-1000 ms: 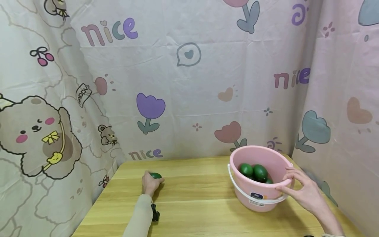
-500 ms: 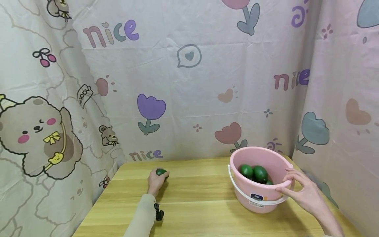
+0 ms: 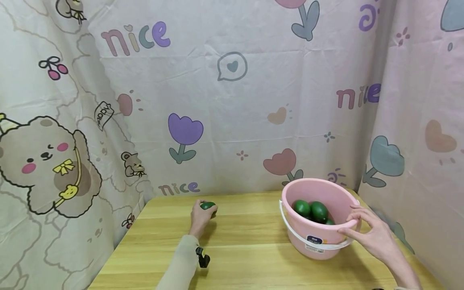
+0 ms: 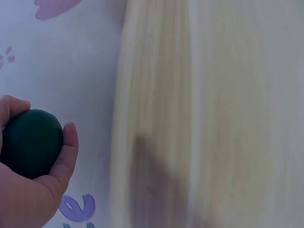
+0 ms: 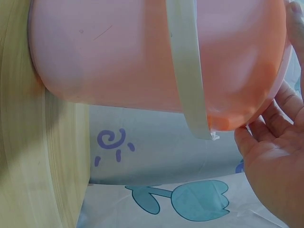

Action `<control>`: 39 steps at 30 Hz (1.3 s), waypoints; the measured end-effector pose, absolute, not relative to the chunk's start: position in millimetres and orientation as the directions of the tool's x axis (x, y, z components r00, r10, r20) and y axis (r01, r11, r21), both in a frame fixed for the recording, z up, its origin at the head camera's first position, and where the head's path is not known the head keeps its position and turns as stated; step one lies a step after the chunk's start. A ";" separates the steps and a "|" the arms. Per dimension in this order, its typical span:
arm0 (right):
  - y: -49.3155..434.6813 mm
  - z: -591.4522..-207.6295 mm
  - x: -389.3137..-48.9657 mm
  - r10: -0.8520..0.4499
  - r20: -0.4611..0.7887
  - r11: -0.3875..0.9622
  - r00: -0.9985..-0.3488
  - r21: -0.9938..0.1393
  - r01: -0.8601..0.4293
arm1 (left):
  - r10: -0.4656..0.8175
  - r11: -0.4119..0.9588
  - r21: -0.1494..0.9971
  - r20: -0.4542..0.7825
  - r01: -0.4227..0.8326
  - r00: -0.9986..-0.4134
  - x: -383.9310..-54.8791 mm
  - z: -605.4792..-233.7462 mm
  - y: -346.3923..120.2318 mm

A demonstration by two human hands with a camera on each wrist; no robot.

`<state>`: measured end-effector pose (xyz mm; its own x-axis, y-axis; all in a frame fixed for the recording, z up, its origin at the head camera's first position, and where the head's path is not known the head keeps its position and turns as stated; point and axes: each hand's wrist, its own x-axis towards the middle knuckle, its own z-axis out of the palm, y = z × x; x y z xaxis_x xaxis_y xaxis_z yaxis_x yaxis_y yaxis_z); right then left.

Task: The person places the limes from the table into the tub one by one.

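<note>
A smooth dark green avocado (image 3: 208, 205) is held in my left hand (image 3: 201, 219), over the back left part of the table. In the left wrist view, fingers and thumb curl round the avocado (image 4: 33, 142) from both sides. At the right stands a pink bucket (image 3: 302, 237), upright, its white handle hanging down in front. Several green avocados (image 3: 319, 212) lie inside; the lower ones are partly hidden by the front wall. My right hand (image 3: 375, 235) grips the bucket's rim on the right side, thumb at the front, fingertips over the edge.
The wooden table (image 3: 239, 257) stretches between the hands and the bucket. A printed curtain (image 3: 232, 104) closes off the back and both sides, close behind the table's far edge. A black strap mount (image 3: 203, 257) sits on the left wrist.
My left hand has carried the avocado to the right and slightly back across the table. The right hand and the bucket have stayed in place.
</note>
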<state>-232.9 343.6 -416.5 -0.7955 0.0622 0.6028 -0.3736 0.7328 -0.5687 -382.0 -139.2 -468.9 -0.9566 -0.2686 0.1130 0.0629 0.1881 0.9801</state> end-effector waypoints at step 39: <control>344.6 -416.7 -233.3 0.055 0.598 0.721 -0.800 -0.578 -0.382 | -0.005 0.205 0.913 0.361 0.352 -0.933 -360.7 -430.3 -66.2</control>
<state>-233.3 344.6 -416.7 -0.7997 0.0550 0.5979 -0.3824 0.7211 -0.5778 -360.7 -66.2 -430.3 -0.9327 -0.0050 0.3606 0.3520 0.2051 0.9133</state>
